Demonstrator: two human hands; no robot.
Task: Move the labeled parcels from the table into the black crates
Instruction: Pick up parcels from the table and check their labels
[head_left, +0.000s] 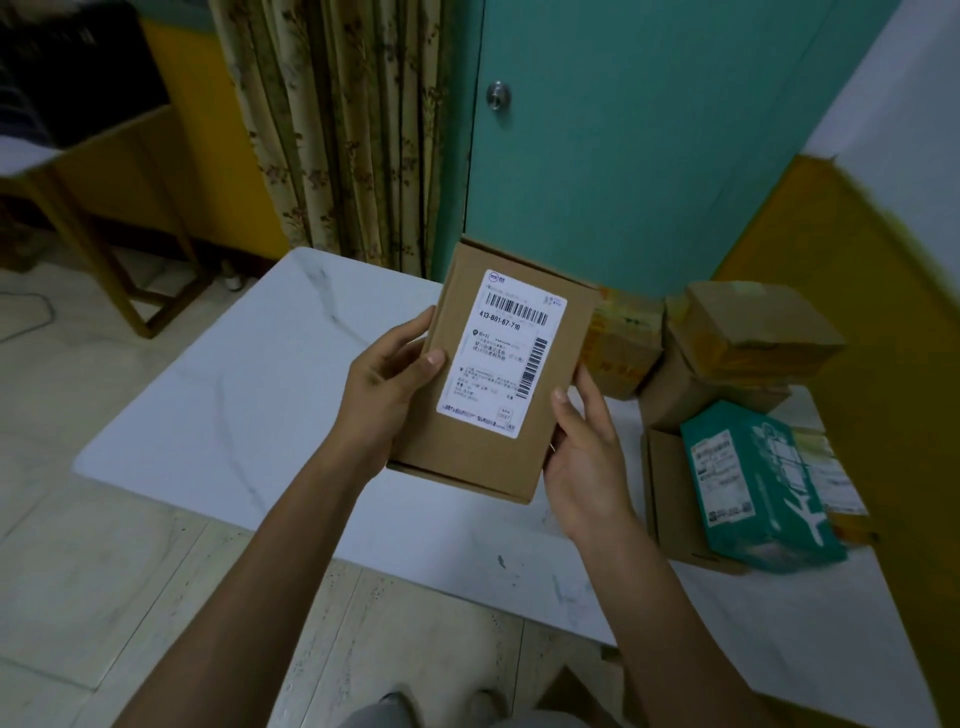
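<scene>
I hold a flat brown cardboard parcel (467, 462) up over the white marble-patterned table (249, 415), its white shipping label with barcodes facing me. My left hand (387, 387) grips its left edge, thumb on the front face. My right hand (584, 457) grips its lower right edge, thumb along the side. More parcels lie on the table's right side: a teal box (758, 483) on a flat brown carton (670, 499), and stacked brown boxes (748, 332) with yellow tape behind them. No black crate is in sight.
A teal door (649, 130) and a patterned curtain (337, 130) stand behind the table. A wooden stand (104, 218) is at the far left on the tiled floor. A yellow wall (893, 364) closes the right side.
</scene>
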